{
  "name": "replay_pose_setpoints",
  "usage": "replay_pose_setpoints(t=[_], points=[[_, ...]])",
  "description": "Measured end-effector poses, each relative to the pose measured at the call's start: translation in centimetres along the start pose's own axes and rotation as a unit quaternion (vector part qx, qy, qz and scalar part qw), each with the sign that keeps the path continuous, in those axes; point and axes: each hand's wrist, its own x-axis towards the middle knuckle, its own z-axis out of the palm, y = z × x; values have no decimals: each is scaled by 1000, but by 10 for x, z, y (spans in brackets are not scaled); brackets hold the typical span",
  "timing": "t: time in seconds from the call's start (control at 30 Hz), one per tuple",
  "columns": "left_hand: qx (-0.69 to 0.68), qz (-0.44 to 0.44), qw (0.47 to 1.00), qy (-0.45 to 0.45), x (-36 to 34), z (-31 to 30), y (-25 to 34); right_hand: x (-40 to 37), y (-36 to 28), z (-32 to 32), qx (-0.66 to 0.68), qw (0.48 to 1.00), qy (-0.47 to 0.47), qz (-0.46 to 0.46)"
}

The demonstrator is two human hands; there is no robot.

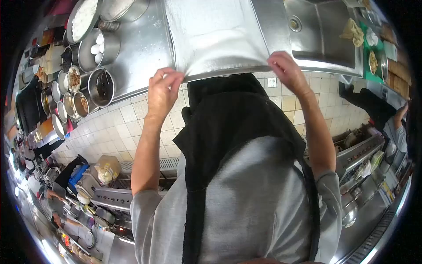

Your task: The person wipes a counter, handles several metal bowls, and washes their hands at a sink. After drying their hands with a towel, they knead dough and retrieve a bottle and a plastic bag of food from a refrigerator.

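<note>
A thin white cloth [211,31] lies spread over the steel counter. Its near edge is pulled taut between both hands and looks slightly raised. My left hand [163,88] pinches the near left corner of the cloth, fingers closed. At the opposite corner, my right hand [286,72] is closed too, its thumb and fingers pressed together on the cloth's edge.
Left of the cloth stand a pot of eggs [97,49], a pot of dark liquid [102,88] and a bowl of white powder [83,20]. A steel sink [325,35] lies to the right, with a rag [351,33] on its edge. Other people work behind.
</note>
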Motion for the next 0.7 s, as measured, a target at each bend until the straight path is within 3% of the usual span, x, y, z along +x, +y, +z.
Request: replay_pose_setpoints(t=[0.07,0.17,0.23,0.3,0.37,0.43,0.5,0.6,0.67,0.7], points=[[57,52,996,-54,-11,6,-12,-17,11,18,-28,998,-23,-52],[30,75,996,-25,-15,11,-5,-39,9,21,13,1000,-10,20],[68,155,985,5,-10,18,-2,-45,4,27,19,999,29,36],[88,180,979,-47,-13,35,-6,-57,6,34,44,990,69,115],[165,134,954,-210,-19,39,-6,-66,0,36,39,987,67,142],[175,132,950,-224,-15,30,9,-72,-6,37,20,986,70,153],[136,170,965,-145,-4,42,17,-81,-7,37,39,980,81,176],[115,202,964,-126,26,41,48,-92,1,44,52,972,105,206],[107,227,947,-200,43,58,63,-120,18,44,80,969,138,190],[108,218,928,-281,51,65,60,-125,8,33,84,960,137,229]])
